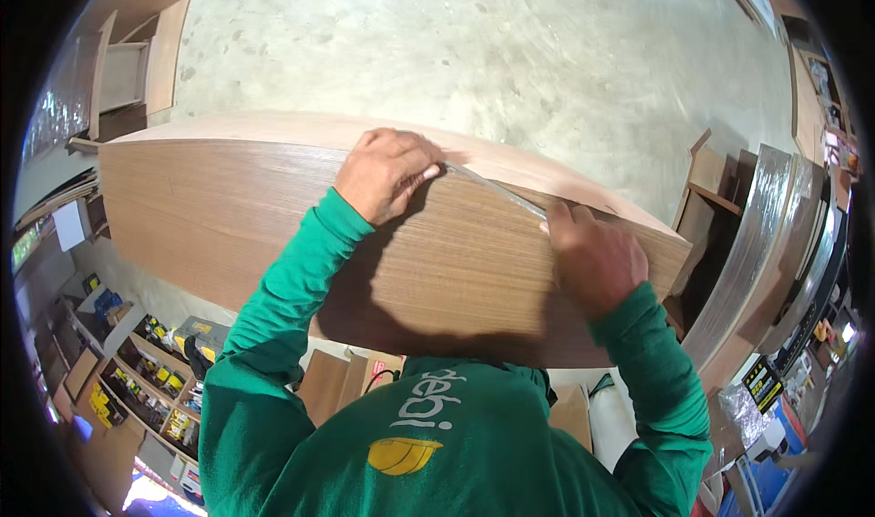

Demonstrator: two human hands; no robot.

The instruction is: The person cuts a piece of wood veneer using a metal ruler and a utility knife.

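Note:
A wood-grain brown panel point(228, 211) lies across in front of me, with a pale wooden strip point(273, 127) along its far side. My left hand point(387, 172) is closed on one end of a thin grey metal bar point(497, 189), which looks like a file. Its other end is in my right hand point(597, 253), which is slightly blurred with curled fingers. The bar slants down to the right at the panel's far edge. Where exactly it touches the wood I cannot tell. Shadows of my arms darken the panel's near half.
Beyond the panel spreads a grey concrete floor point(492, 52). An open wooden cabinet point(132, 66) stands at the far left. Plastic-wrapped boards point(747, 262) lean at the right. Shelves with tools and bottles point(146, 380) fill the lower left.

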